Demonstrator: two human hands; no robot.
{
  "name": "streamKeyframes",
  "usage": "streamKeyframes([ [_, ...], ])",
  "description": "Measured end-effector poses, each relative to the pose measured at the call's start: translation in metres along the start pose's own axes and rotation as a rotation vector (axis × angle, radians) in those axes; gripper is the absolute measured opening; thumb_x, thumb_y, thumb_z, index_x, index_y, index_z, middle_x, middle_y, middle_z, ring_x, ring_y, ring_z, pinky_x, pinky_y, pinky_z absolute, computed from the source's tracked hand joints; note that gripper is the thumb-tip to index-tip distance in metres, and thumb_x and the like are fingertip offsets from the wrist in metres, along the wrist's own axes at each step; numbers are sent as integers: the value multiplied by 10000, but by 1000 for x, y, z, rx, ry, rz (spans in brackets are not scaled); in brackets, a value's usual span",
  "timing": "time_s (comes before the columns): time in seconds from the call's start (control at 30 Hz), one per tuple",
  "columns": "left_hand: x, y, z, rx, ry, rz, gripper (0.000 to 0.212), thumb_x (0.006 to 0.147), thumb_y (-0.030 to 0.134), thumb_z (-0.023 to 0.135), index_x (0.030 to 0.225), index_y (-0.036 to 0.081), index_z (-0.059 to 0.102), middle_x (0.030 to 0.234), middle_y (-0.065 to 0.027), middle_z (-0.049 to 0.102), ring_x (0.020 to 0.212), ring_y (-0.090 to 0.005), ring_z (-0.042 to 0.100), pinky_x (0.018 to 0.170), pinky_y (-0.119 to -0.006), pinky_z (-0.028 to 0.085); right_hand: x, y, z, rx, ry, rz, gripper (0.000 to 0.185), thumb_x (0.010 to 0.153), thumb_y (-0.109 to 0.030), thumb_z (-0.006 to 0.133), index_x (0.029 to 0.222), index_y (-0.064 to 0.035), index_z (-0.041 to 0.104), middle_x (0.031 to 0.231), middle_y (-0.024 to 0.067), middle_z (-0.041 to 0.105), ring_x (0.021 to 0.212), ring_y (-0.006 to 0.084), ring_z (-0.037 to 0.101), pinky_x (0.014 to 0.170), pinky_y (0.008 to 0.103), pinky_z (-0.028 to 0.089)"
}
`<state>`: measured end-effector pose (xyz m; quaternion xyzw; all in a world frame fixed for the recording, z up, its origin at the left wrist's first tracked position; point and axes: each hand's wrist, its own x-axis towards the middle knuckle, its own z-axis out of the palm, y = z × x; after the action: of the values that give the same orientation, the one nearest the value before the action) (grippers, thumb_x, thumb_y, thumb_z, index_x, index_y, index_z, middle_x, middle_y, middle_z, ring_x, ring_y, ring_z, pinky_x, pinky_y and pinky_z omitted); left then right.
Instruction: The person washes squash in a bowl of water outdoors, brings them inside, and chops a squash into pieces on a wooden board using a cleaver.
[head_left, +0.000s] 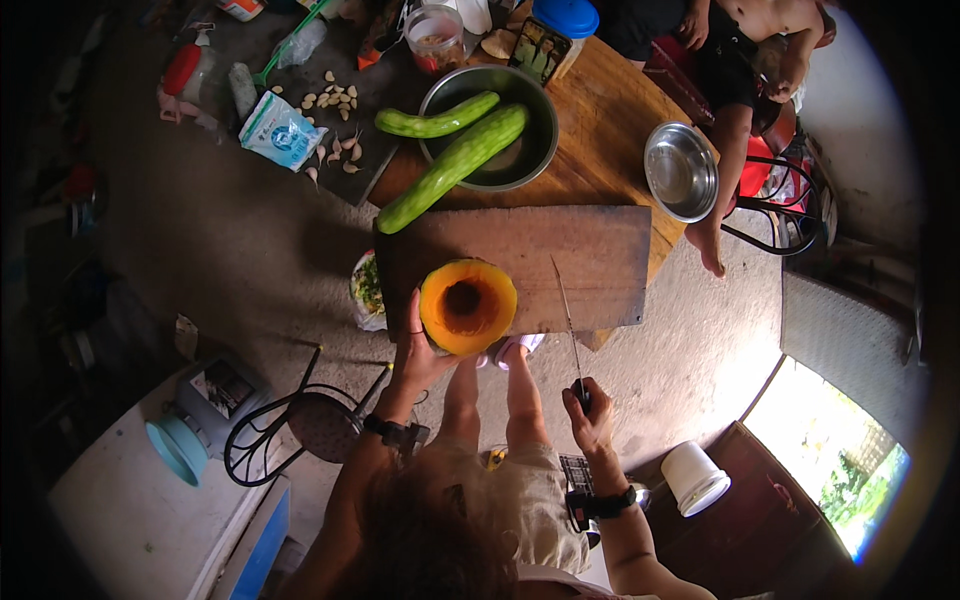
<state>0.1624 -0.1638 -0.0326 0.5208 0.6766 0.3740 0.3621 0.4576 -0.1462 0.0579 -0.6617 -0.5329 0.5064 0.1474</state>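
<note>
My left hand (420, 360) holds a cut, hollow pumpkin piece (499, 307) by its left and lower side, over the near edge of a wooden cutting board (585, 240). The orange cut face and dark hollow are turned upward. To the right, my right hand (591, 416) grips the dark handle of a kitchen knife (568, 322). The blade points away from me, its tip over the board, apart from the pumpkin. Beyond the board, two long green gourds (457, 165) rest across a large metal basin (555, 142), one reaching down onto the board's corner.
A small metal bowl (681, 172) sits at the table's right edge, near a seated person's bare leg (727, 165). Garlic cloves (330, 97) and a blue-white packet (281, 131) lie at the upper left. A bag of scraps (367, 289) is beside the board; a metal-framed chair (322, 427) stands lower left.
</note>
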Motion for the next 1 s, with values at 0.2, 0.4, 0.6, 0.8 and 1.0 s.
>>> streamKeyframes([
  [0.2, 5, 0, 32, -179, 92, 47, 1250, 639, 179, 906, 1496, 17, 10, 1354, -213, 474, 1221, -304, 518, 1037, -408, 417, 2, -1, 1, 28, -29, -24, 206, 861, -155, 661, 809, -1, 535, 576, 82, 476, 523, 115, 410, 493, 306, 384],
  [0.4, 29, 17, 58, -217, 49, 41, 1208, 677, 146, 876, 1495, 23, -3, 1362, -213, 469, 1232, -310, 513, 1026, -401, 425, -2, -4, -12, 8, -49, -19, 220, 870, -182, 662, 817, -1, 549, 572, 85, 476, 523, 121, 417, 496, 308, 386],
  [0.6, 30, 25, 47, -332, -87, -38, 1224, 708, 92, 844, 1509, 106, -81, 1411, -187, 412, 1277, -277, 464, 1062, -395, 384, -9, -4, -23, -71, -119, 17, 340, 920, -335, 621, 861, -4, 568, 585, 92, 498, 526, 155, 455, 513, 327, 407],
  [0.8, 21, 21, 38, -444, -148, -223, 1250, 723, 36, 826, 1517, 199, -125, 1443, -171, 368, 1296, -278, 439, 1049, -437, 420, -13, -2, -30, -6, -201, -4, 402, 981, -384, 514, 918, 8, 576, 641, 123, 533, 565, 204, 510, 558, 346, 436],
  [1.0, 38, 24, 43, -526, -166, -185, 1248, 704, 40, 844, 1529, 163, -85, 1453, -148, 355, 1320, -252, 396, 1075, -393, 387, -4, -6, -39, -82, -264, 65, 464, 1008, -424, 449, 912, 11, 578, 665, 143, 549, 586, 254, 536, 585, 364, 437],
])
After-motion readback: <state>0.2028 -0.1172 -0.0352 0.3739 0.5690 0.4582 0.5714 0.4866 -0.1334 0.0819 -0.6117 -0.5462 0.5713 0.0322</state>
